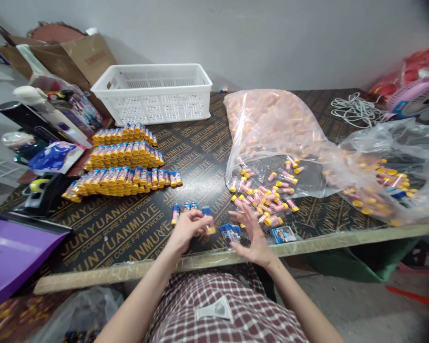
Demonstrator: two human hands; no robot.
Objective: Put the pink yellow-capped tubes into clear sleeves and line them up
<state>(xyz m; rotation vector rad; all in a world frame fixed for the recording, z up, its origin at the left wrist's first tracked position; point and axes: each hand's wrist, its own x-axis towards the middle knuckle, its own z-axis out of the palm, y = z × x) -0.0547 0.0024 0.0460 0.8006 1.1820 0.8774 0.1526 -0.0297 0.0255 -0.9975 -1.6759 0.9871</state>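
Near the table's front edge, my left hand (191, 229) pinches a small tube with a blue label (208, 220) and a yellow end. Just behind it lie a few more blue-labelled tubes (176, 213). My right hand (252, 236) is spread, with its fingers apart and nothing in them. Between my hands is a small stack of blue labels (230, 233). Pink tubes with yellow caps (266, 202) lie in a loose heap beyond my right hand. At the back left, many blue-and-yellow tubes (121, 178) are lined up in stacked rows.
A white basket (157, 102) stands at the back. Behind the heap lies a clear bag of pink tubes (275, 119), with another open bag (396, 186) at the right. A blue packet (284, 234) rests by the front edge. A purple dustpan (17, 252) is at the left.
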